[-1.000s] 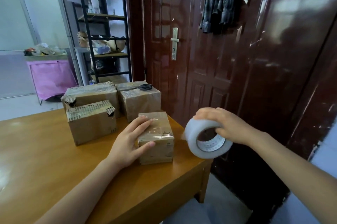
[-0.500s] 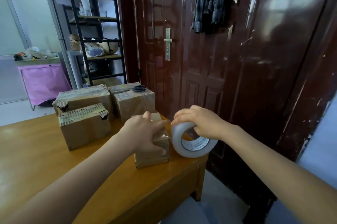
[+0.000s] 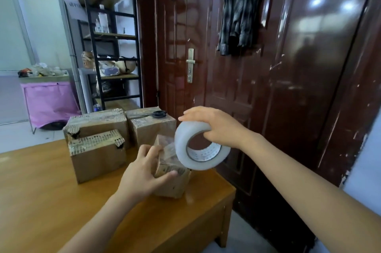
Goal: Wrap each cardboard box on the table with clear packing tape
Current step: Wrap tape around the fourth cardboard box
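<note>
Near the tabletop's right edge, the left hand (image 3: 142,172) grips a small brown cardboard box (image 3: 172,180), fingers curled round it; the right hand (image 3: 216,125) clasps a translucent white tape roll (image 3: 201,146) above it.

**Two bare arms, nothing worn**

From my camera I see only the two arms and hands of the person. The left hand (image 3: 142,176) and the right hand (image 3: 216,127) are both bare: no gloves, no rings, no watch or band on the wrists. Both forearms are uncovered, and no sleeve reaches into my view.
</note>
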A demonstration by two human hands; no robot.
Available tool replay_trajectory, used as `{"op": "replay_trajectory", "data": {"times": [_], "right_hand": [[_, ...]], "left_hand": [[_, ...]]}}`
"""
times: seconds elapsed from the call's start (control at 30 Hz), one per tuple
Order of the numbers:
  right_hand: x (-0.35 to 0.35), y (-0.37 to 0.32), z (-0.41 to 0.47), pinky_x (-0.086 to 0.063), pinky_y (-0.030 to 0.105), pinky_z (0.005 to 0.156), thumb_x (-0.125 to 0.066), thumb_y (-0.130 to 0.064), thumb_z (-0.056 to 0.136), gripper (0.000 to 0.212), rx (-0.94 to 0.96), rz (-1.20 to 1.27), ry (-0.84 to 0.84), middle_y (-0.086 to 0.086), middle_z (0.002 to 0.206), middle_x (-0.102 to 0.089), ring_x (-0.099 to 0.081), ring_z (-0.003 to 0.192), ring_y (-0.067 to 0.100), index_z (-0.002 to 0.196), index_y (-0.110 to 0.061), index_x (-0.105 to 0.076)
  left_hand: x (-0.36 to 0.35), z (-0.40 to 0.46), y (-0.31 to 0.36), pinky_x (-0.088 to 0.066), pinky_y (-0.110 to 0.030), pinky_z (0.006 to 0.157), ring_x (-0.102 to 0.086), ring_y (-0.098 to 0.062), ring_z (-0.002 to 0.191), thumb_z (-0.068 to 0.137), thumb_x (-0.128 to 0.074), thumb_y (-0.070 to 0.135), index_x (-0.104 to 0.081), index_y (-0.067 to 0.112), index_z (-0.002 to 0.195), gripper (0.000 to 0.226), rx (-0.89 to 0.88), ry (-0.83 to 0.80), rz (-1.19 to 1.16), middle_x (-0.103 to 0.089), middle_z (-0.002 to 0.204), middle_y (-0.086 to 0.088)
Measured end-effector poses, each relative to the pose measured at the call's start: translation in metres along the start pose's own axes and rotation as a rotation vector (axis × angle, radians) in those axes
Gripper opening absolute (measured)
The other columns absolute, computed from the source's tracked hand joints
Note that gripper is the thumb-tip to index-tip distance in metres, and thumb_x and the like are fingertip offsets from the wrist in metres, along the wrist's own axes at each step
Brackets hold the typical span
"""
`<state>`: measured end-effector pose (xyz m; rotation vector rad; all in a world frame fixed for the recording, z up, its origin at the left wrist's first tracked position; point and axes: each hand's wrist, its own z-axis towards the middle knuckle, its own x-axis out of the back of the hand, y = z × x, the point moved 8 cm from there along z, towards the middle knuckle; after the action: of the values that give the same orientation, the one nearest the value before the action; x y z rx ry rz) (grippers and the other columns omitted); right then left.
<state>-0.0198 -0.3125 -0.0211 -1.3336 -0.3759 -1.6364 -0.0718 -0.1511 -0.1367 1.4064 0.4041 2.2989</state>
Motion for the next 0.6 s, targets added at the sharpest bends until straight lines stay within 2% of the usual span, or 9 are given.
{"op": "replay_trajectory", "data": {"times": [0.1, 0.17, 0.2, 0.23, 0.27, 0.33, 0.43, 0.53, 0.6], "right_hand": [[0.0, -0.005, 0.002, -0.045, 0.032, 0.095, -0.057, 0.012, 0.076, 0.072, 0.028, 0.183, 0.195, -0.011, 0.134, -0.051, -0.047, 0.122, 0.006, 0.129, -0.037, -0.057], [-0.011, -0.002, -0.002, -0.045, 0.025, 0.096, -0.059, 0.01, 0.076, 0.077, 0.04, 0.341, 0.267, -0.017, 0.134, -0.049, -0.047, 0.121, 0.001, 0.127, -0.047, -0.052], [-0.02, -0.002, -0.004, -0.042, 0.019, 0.098, -0.059, 0.011, 0.077, 0.079, 0.049, 0.402, 0.297, -0.019, 0.136, -0.047, -0.045, 0.123, -0.001, 0.126, -0.049, -0.049], [-0.025, 0.001, -0.008, -0.038, 0.012, 0.098, -0.059, 0.012, 0.077, 0.08, 0.05, 0.451, 0.343, -0.019, 0.137, -0.045, -0.043, 0.125, -0.004, 0.127, -0.05, -0.047], [-0.032, 0.004, -0.011, -0.035, 0.008, 0.098, -0.058, 0.014, 0.077, 0.081, 0.045, 0.497, 0.386, -0.016, 0.137, -0.045, -0.041, 0.126, -0.005, 0.127, -0.049, -0.046], [-0.04, 0.011, -0.015, -0.033, 0.006, 0.098, -0.056, 0.016, 0.077, 0.081, 0.027, 0.544, 0.439, -0.01, 0.138, -0.046, -0.042, 0.126, -0.003, 0.127, -0.046, -0.045], [-0.036, 0.013, -0.009, -0.036, 0.007, 0.093, -0.054, 0.015, 0.075, 0.08, 0.028, 0.484, 0.361, -0.008, 0.132, -0.046, -0.046, 0.119, 0.001, 0.126, -0.046, -0.046], [-0.02, 0.011, -0.001, -0.036, 0.007, 0.093, -0.049, 0.007, 0.068, 0.08, 0.069, 0.345, 0.225, -0.009, 0.128, -0.047, -0.046, 0.118, 0.005, 0.122, -0.051, -0.046], [-0.016, 0.025, -0.004, -0.039, 0.014, 0.097, -0.049, 0.014, 0.069, 0.087, 0.055, 0.257, 0.114, -0.012, 0.127, -0.046, -0.047, 0.119, 0.005, 0.12, -0.057, -0.048]], "left_hand": [[0.002, -0.007, -0.013, -0.044, -0.015, 0.064, -0.054, -0.013, 0.094, 0.062, -0.026, 0.098, -0.047, 0.017, 0.125, 0.104, -0.068, 0.094, 0.03, -0.038, 0.132, 0.003], [-0.001, -0.009, -0.025, -0.05, -0.031, 0.091, -0.048, -0.014, 0.119, 0.068, -0.037, 0.092, -0.043, 0.02, 0.128, 0.095, -0.094, 0.084, -0.075, -0.03, 0.142, 0.01], [-0.001, -0.011, -0.029, -0.042, -0.037, 0.105, -0.039, -0.013, 0.131, 0.07, -0.042, 0.09, -0.04, 0.023, 0.132, 0.091, -0.112, 0.075, -0.12, -0.027, 0.148, 0.011], [-0.001, -0.01, -0.028, -0.035, -0.038, 0.112, -0.033, -0.01, 0.138, 0.071, -0.046, 0.087, -0.036, 0.03, 0.135, 0.087, -0.131, 0.063, -0.154, -0.028, 0.151, 0.01], [0.0, -0.01, -0.028, -0.035, -0.034, 0.112, -0.034, -0.006, 0.137, 0.071, -0.05, 0.084, -0.031, 0.038, 0.136, 0.082, -0.131, 0.05, -0.189, -0.032, 0.149, 0.011], [0.002, -0.01, -0.026, -0.045, -0.021, 0.1, -0.045, 0.002, 0.124, 0.07, -0.058, 0.078, -0.025, 0.048, 0.132, 0.077, -0.111, 0.034, -0.249, -0.043, 0.138, 0.017], [0.005, -0.011, -0.025, -0.046, -0.012, 0.092, -0.048, 0.005, 0.118, 0.07, -0.061, 0.076, -0.03, 0.042, 0.132, 0.078, -0.119, 0.055, -0.271, -0.045, 0.131, 0.023], [0.005, -0.012, -0.027, -0.04, -0.005, 0.092, -0.045, 0.007, 0.119, 0.067, -0.059, 0.081, -0.034, 0.035, 0.135, 0.085, -0.116, 0.059, -0.278, -0.041, 0.13, 0.028], [0.004, -0.011, -0.028, -0.038, -0.007, 0.096, -0.044, 0.005, 0.121, 0.066, -0.057, 0.083, -0.037, 0.03, 0.136, 0.091, -0.12, 0.061, -0.275, -0.039, 0.132, 0.028]]}}
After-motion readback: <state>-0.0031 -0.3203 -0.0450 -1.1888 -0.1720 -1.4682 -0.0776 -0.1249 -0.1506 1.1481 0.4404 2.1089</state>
